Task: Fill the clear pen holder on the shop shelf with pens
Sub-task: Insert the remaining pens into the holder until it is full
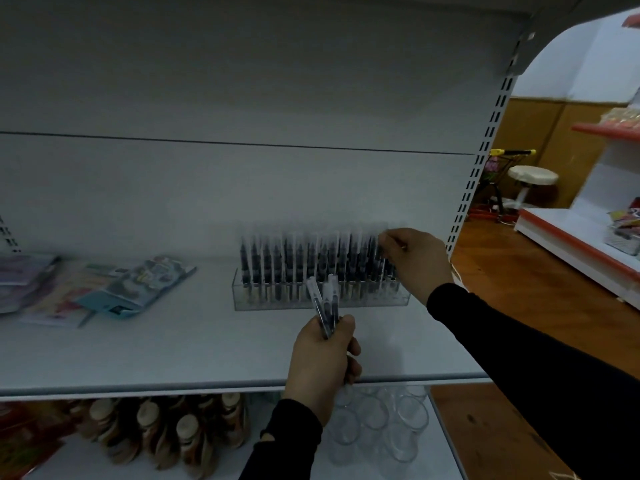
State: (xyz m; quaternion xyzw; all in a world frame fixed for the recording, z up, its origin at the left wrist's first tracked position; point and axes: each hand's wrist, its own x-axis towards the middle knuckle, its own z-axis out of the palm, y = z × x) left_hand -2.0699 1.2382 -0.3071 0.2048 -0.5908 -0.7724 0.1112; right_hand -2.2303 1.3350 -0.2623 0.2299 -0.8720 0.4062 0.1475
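Observation:
A clear pen holder (pixel 242 299) stands on the white shelf (pixel 173 355), packed with several upright dark pens with clear caps (pixel 298 261). My left hand (pixel 322 362) grips a small bunch of pens (pixel 323 303) just in front of the holder, their capped ends pointing up. My right hand (pixel 414 258) is at the holder's right end and pinches the top of a pen (pixel 381 252) that stands among the others there. The view is blurred.
Flat packets of stationery (pixel 104 289) lie on the shelf at the left. Below, the lower shelf carries brown bottles (pixel 166 431) and clear glasses (pixel 377 417). A slotted upright (pixel 474 174) ends the shelf on the right; beyond it are a wooden floor and another shelf unit (pixel 581 244).

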